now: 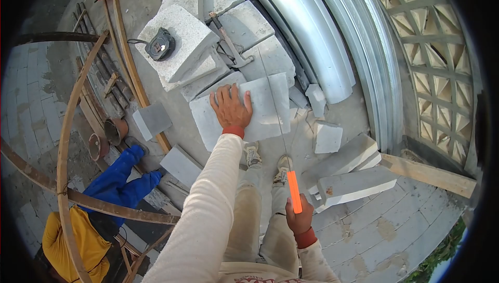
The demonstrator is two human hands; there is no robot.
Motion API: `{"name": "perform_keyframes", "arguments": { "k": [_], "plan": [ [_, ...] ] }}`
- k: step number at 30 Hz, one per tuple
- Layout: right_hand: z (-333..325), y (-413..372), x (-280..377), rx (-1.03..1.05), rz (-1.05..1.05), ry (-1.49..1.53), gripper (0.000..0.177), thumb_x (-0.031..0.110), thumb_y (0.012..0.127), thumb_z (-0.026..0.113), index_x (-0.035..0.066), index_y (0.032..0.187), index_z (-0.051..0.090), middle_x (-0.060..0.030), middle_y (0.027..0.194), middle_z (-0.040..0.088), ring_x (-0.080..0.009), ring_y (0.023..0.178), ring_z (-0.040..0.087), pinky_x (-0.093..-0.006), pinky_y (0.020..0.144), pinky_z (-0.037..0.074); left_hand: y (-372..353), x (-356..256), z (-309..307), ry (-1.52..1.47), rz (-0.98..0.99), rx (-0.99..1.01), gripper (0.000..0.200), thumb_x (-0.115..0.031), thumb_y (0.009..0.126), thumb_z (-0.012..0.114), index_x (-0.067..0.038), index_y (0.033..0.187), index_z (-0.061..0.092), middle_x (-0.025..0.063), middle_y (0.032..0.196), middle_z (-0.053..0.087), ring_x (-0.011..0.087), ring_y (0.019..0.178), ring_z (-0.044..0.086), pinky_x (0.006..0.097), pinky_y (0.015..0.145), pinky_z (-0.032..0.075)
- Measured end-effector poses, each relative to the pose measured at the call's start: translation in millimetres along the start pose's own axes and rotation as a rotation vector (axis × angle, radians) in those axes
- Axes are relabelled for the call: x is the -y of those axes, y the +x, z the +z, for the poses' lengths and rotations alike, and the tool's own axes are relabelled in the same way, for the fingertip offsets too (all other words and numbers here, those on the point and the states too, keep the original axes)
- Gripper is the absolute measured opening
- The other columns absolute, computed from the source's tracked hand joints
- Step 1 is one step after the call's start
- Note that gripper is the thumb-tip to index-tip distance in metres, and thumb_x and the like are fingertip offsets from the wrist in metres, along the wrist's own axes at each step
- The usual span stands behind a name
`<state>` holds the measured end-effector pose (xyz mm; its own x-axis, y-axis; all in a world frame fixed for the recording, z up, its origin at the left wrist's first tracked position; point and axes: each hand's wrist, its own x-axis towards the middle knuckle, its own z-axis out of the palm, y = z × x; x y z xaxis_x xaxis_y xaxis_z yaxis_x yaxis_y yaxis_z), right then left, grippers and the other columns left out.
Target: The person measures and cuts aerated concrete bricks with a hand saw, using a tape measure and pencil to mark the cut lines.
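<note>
My left hand (232, 107) lies flat with its fingers spread on a pale grey block (267, 107). In my right hand (300, 215) is the orange handle of a handsaw (294, 192). Its blade shows edge-on as a thin dark line that runs away from me across the right part of the block. Behind the block, a hammer-like tool (228, 41) rests on more grey blocks (267, 56). A black tape measure (160, 44) sits on a rough block (182, 33) to the left. My shoes stand just in front of the block under my hand.
Long shiny metal sheets (312, 33) curve along the right. Cut blocks (353, 181) and a wooden plank (429, 174) lie at right. Timber strips (130, 59) and buckets (115, 130) are on the left, where a person in a yellow top (78, 244) is low behind curved wooden bars (65, 153).
</note>
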<state>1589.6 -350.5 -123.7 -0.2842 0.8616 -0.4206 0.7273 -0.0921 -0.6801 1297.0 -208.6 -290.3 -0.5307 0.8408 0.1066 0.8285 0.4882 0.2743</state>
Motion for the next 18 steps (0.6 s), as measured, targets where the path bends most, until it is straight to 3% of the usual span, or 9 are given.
{"name": "perform_keyframes", "arguments": {
  "k": [2,5,9,12,18],
  "plan": [
    [-28.2,-59.5,-1.6,0.04,0.043,-0.065,0.024,0.017,0.089,0.069,0.0,0.106,0.065,-0.0148,0.074,0.06,-0.0372,0.06,0.063,-0.042,0.054,0.051,0.7,-0.1,0.8,0.005,-0.004,0.022,0.042,-0.038,0.094,0.06,-0.007,0.121,0.065,0.0112,0.121,0.058,0.0292,0.126,0.048,0.0541,0.117,0.022],
    [-39.2,-50.0,15.4,0.021,0.094,-0.013,0.019,0.016,0.089,0.069,0.001,0.099,0.065,-0.0157,0.07,0.059,-0.0368,0.058,0.062,-0.0407,0.054,0.05,5.4,0.0,0.9,0.008,-0.002,0.025,0.042,-0.037,0.094,0.06,-0.005,0.12,0.065,0.0109,0.121,0.058,0.0294,0.125,0.048,0.0547,0.116,0.023],
    [9.0,104.0,29.5,-0.022,0.113,0.086,0.018,0.015,0.091,0.07,0.001,0.086,0.06,-0.0172,0.067,0.059,-0.0383,0.055,0.06,-0.0391,0.052,0.048,6.8,1.2,-0.9,0.0,-0.016,0.042,0.042,-0.037,0.094,0.06,-0.005,0.12,0.064,0.0105,0.123,0.058,0.0298,0.126,0.048,0.0552,0.116,0.022],
    [15.8,114.4,43.3,-0.045,0.109,0.133,0.019,0.015,0.091,0.07,0.002,0.084,0.058,-0.0173,0.068,0.06,-0.0391,0.056,0.059,-0.0394,0.052,0.047,5.4,2.9,-0.5,0.001,-0.029,0.08,0.042,-0.037,0.094,0.059,-0.006,0.121,0.064,0.0104,0.123,0.057,0.0296,0.126,0.048,0.0554,0.116,0.022],
    [-48.0,-39.5,67.3,0.015,0.206,-0.048,0.014,0.013,0.087,0.07,0.001,0.087,0.063,-0.0165,0.07,0.059,-0.036,0.056,0.06,-0.0402,0.052,0.047,10.7,2.4,-5.7,-0.019,-0.065,0.152,0.042,-0.038,0.093,0.06,-0.006,0.122,0.063,0.0104,0.124,0.057,0.0293,0.128,0.047,0.056,0.116,0.021]
  ]
}}
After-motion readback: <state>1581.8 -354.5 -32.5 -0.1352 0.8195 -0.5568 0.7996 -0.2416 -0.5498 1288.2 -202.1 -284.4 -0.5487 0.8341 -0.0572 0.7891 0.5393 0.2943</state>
